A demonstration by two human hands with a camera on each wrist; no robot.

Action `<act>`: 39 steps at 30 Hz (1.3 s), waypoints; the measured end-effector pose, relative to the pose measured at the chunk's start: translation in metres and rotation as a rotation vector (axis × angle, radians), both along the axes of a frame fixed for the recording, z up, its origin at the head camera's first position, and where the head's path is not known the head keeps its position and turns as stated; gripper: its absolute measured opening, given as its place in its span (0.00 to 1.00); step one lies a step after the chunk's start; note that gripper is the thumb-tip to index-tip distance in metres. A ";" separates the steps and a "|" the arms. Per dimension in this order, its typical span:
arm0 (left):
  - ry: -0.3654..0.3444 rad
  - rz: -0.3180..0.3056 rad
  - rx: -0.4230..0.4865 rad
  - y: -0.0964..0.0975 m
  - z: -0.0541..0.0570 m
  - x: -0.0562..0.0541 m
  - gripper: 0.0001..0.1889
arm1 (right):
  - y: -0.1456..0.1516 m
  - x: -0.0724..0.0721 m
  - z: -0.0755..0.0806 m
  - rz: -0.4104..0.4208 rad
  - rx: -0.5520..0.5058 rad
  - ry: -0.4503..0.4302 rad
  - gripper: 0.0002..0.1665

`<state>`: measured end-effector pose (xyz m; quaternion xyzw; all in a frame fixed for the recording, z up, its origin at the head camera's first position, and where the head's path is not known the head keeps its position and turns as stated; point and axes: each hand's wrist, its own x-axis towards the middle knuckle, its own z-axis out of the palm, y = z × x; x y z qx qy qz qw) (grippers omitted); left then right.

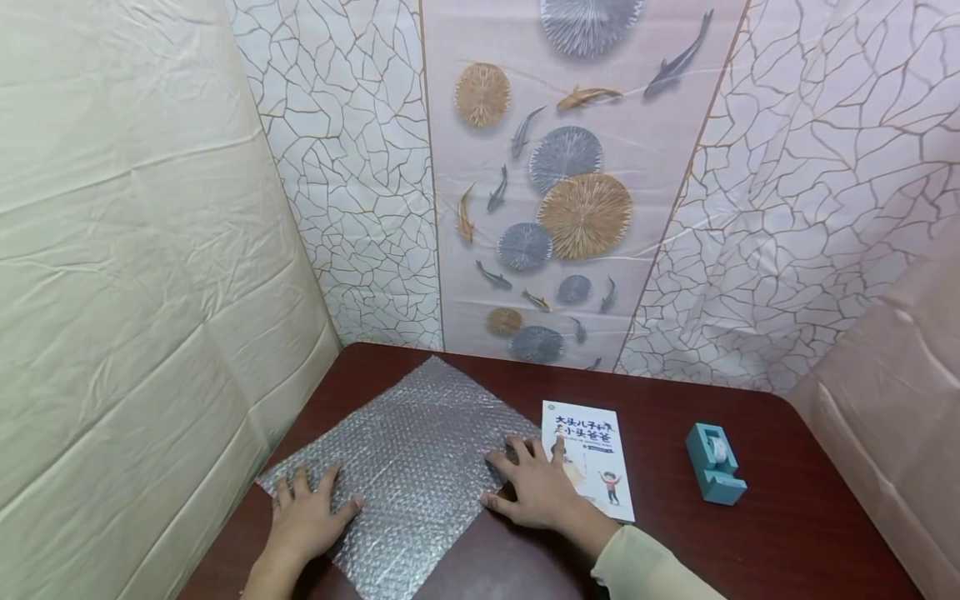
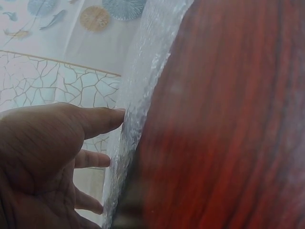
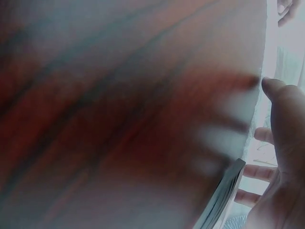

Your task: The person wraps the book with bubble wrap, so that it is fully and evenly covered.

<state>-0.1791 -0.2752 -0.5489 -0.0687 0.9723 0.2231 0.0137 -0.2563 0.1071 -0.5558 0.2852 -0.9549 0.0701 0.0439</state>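
A sheet of bubble wrap (image 1: pixel 420 450) lies turned cornerwise on the dark red table, one corner pointing to the back. My left hand (image 1: pixel 309 518) rests on its left part with fingers spread, and in the left wrist view the fingertips (image 2: pixel 116 114) touch the wrap (image 2: pixel 138 95). The right hand (image 1: pixel 542 487) lies at the sheet's right corner, fingers spread, partly over a white book (image 1: pixel 611 467). In the right wrist view its thumb (image 3: pixel 271 88) meets the wrap's edge, and other fingers reach over the book (image 3: pixel 224 200). The book's left side is partly hidden by that hand.
A teal tape dispenser (image 1: pixel 716 467) with a roll of clear tape stands right of the book on the table (image 1: pixel 795 500). Behind the table hangs a patterned cloth (image 1: pixel 375 167), and a pale curtain (image 1: pixel 135 292) runs along the left edge.
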 end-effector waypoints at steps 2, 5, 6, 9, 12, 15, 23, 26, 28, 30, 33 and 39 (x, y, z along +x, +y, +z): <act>0.000 -0.003 0.003 0.000 0.001 0.000 0.45 | 0.000 0.000 0.000 -0.004 -0.004 -0.007 0.41; 0.003 -0.010 0.001 -0.001 0.003 0.000 0.45 | 0.001 0.001 -0.001 -0.003 -0.017 -0.009 0.41; 0.005 -0.012 -0.001 -0.001 0.003 0.000 0.45 | 0.002 0.002 -0.001 0.000 -0.020 -0.010 0.41; 0.011 -0.016 -0.011 -0.003 0.006 -0.002 0.45 | 0.004 0.002 0.000 0.005 -0.028 -0.011 0.42; 0.020 -0.022 -0.028 -0.001 0.010 -0.004 0.44 | 0.009 0.004 0.004 0.000 -0.033 -0.005 0.41; 0.036 -0.030 -0.042 0.003 0.015 -0.008 0.42 | 0.016 0.006 0.009 -0.010 -0.048 0.007 0.41; 0.067 -0.068 -0.045 0.023 0.026 -0.021 0.41 | 0.037 0.013 0.021 -0.044 -0.104 0.006 0.39; 0.080 -0.075 -0.061 0.032 0.029 -0.024 0.41 | 0.047 0.016 0.024 -0.060 -0.121 0.008 0.37; 0.082 -0.079 -0.064 0.036 0.029 -0.027 0.40 | 0.053 0.018 0.026 -0.073 -0.121 0.017 0.37; 0.091 -0.086 -0.070 0.041 0.030 -0.028 0.40 | 0.060 0.020 0.028 -0.086 -0.114 0.034 0.37; 0.106 -0.094 -0.078 0.049 0.032 -0.031 0.40 | 0.069 0.023 0.030 -0.108 -0.109 0.038 0.38; 0.127 -0.127 -0.054 0.064 0.033 -0.037 0.40 | 0.085 0.028 0.034 -0.172 -0.127 0.008 0.37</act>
